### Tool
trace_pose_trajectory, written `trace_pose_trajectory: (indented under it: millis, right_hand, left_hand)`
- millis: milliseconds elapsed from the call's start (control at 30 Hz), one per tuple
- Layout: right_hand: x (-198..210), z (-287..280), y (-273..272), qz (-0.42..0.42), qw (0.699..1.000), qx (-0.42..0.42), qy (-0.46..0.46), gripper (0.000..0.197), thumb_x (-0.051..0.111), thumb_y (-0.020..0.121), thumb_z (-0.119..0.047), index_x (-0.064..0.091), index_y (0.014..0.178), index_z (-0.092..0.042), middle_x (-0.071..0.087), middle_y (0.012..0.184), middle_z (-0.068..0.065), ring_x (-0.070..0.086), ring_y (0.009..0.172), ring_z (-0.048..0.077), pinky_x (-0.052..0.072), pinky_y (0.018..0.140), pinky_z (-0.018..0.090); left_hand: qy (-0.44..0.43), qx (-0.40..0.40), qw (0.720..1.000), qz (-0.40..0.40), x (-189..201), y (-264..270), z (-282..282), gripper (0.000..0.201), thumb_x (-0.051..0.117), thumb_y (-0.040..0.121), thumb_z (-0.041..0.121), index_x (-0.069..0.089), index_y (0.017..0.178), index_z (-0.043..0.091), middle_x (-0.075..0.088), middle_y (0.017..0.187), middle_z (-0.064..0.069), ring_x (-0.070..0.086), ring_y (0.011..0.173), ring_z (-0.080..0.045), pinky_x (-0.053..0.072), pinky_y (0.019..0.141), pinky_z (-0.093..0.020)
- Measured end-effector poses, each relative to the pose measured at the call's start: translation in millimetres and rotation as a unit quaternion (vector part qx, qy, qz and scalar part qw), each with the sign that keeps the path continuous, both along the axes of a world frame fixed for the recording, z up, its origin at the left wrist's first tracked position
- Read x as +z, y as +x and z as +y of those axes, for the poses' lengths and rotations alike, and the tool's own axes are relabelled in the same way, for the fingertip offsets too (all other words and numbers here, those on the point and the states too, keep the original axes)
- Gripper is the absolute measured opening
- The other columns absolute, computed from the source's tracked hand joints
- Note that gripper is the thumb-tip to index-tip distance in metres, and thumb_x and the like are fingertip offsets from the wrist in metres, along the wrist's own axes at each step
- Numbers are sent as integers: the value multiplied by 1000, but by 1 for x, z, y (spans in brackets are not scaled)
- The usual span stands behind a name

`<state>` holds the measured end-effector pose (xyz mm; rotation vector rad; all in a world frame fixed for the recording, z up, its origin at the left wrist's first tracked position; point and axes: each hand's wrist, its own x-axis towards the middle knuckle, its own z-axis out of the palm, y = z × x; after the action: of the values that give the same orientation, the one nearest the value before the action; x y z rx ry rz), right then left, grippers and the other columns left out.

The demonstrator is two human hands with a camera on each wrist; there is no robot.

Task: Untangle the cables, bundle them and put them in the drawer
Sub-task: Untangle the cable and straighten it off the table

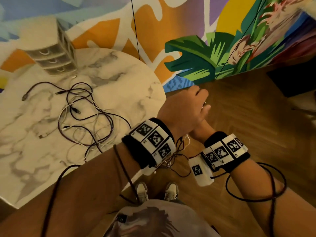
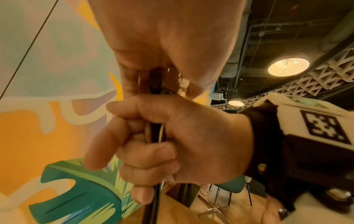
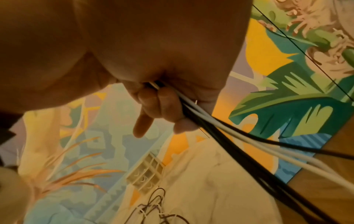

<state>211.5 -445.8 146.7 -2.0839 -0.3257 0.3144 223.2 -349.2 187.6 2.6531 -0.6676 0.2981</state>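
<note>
Both hands are raised to the right of the marble table (image 1: pixel 130 93), one stacked on the other. My left hand (image 1: pixel 184 106) is on top and grips the upper ends of a bunch of dark and white cables (image 2: pixel 155 134). My right hand (image 2: pixel 182 144) clasps the same bunch just below, fingers curled round it (image 3: pixel 159 104). The strands (image 3: pixel 239 141) trail down from the fists and hang under the wrists (image 1: pixel 178 149). A tangle of purple, black and white cables (image 1: pixel 82 117) lies on the table. The small drawer unit (image 1: pixel 53 55) stands at the table's far left, its drawers closed.
A painted mural wall (image 1: pixel 196 48) rises behind the table. Wooden floor (image 1: pixel 248 117) spreads to the right, with my shoes (image 1: pixel 157 192) below the hands. Dark leads (image 1: pixel 256 199) loop along both forearms. A dark object (image 1: pixel 294 82) sits at the far right.
</note>
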Motion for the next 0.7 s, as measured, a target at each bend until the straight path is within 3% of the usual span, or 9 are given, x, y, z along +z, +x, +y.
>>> trace_pose_trajectory:
  millis: [100,167,233,333,400,467,533,600,700]
  right_hand:
    - [4,-3,2,-23,999,25,-28,14,48,90,7,61,95,8,41,74,-10,38,71,1,40,64,3]
    - [0,-5,8,-24,997,25,-74,20,48,89,13,61,86,-2,39,70,-9,36,65,4,34,56,9]
    - [-8,-12,15,-6,996,27,-80,19,47,87,14,62,95,7,42,73,-11,37,65,1,33,59,11]
    - [-3,-17,15,109,983,61,-135,37,50,92,5,46,129,11,60,112,17,45,80,-2,36,74,12]
    - [-5,-16,14,105,968,90,-207,40,48,95,0,42,133,8,47,136,25,54,107,22,36,86,21]
    - [-3,-4,8,60,960,92,-257,26,40,98,-1,54,119,4,53,117,18,47,106,32,29,79,27]
    - [-9,8,3,41,976,92,-195,27,40,96,4,55,82,-13,47,81,0,44,79,20,29,64,20]
    - [-21,14,1,91,990,72,-77,31,46,94,2,44,70,-18,40,69,-9,40,61,4,37,54,16]
    - [-44,18,-1,175,983,53,-7,43,43,100,-30,44,59,-20,40,52,-5,33,43,5,33,51,27]
  left_hand:
    - [2,-30,997,-67,-7,1,-3,15,49,84,22,60,86,12,61,82,-4,57,70,-20,31,53,-23]
    - [-4,-44,996,-80,-11,3,-3,20,43,85,24,60,84,12,62,79,-3,58,69,-19,35,51,-23]
    - [-14,-56,995,-84,-16,4,0,22,42,89,25,59,83,12,61,77,-4,58,67,-19,37,49,-25]
    - [2,-69,990,-120,-25,0,3,25,44,94,28,59,81,13,60,73,-3,56,60,-19,36,44,-27]
    - [13,-71,988,-134,-30,-4,3,23,49,92,28,60,78,13,60,71,-2,56,57,-18,35,43,-25]
    - [11,-65,990,-127,-34,-8,5,22,51,91,28,61,79,13,61,73,-3,57,58,-18,32,45,-23]
    - [-25,-51,995,-86,-37,-13,15,25,46,93,31,61,86,12,60,84,-4,58,64,-18,35,48,-24]
    - [-104,-35,994,-9,-41,-19,34,30,39,96,33,58,99,10,56,98,-4,56,72,-17,40,53,-25]
    - [-144,45,985,82,-58,-27,83,27,39,98,32,54,104,10,54,102,-3,53,78,-15,42,62,-28]
